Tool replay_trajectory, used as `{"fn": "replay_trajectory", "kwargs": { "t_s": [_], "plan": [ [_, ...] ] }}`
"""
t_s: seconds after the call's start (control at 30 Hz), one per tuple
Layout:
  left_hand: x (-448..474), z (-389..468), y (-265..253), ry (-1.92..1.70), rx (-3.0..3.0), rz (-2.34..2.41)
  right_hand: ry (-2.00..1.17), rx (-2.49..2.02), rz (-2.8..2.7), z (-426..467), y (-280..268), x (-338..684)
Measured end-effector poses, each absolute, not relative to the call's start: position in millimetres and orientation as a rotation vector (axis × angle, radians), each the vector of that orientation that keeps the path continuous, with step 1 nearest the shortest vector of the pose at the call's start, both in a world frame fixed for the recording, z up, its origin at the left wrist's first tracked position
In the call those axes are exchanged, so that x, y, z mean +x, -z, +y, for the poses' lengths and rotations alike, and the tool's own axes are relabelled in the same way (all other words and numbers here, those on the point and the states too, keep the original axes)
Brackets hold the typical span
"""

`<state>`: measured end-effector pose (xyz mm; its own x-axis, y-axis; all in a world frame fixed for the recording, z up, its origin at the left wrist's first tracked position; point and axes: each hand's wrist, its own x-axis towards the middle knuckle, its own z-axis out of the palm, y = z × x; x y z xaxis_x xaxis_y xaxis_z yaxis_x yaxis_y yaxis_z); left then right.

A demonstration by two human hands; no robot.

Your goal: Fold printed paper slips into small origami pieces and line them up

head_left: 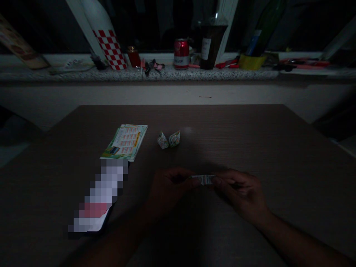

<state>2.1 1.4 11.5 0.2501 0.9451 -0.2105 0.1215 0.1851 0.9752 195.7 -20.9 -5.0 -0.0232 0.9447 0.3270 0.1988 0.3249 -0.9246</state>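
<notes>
A small folded strip of printed paper (205,180) is stretched between my two hands, just above the dark table. My left hand (172,185) pinches its left end between thumb and fingers. At the right end, my right hand (241,189) pinches it the same way. Beyond my hands stand two small folded paper pieces (174,139), side by side and made from similar printed paper. Left of them lies a stack of printed paper sheets (125,142) with calendar-like grids. The dim light hides the finer folds of the strip.
A lit phone (102,193), its screen blurred out, lies left of my left arm. The wooden table (236,129) ends at a wall below a granite windowsill (167,75). On the sill are a red can (181,54), a checkered bottle (111,48), a dark bottle (210,48) and yellow tape (251,62).
</notes>
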Motion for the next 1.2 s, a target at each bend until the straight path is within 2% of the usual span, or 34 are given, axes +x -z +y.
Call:
{"fn": "replay_trajectory", "kwargs": {
  "t_s": [0.27, 0.67, 1.0, 1.2],
  "plan": [
    [-1, 4, -8, -0.881, 1.271, 1.185, -0.992, -1.146, -1.494, -18, 11, 199],
    [1, 0, -8, -0.779, 1.148, 1.158, -1.232, -1.082, -1.388, -18, 14, 199],
    [-4, 3, -1, -0.807, 1.918, 1.150, -1.368, -1.003, -1.215, -15, 18, 199],
    [-4, 1, -4, -0.716, 1.878, 1.149, -1.291, -0.989, -1.281, -17, 17, 198]
  ]
}}
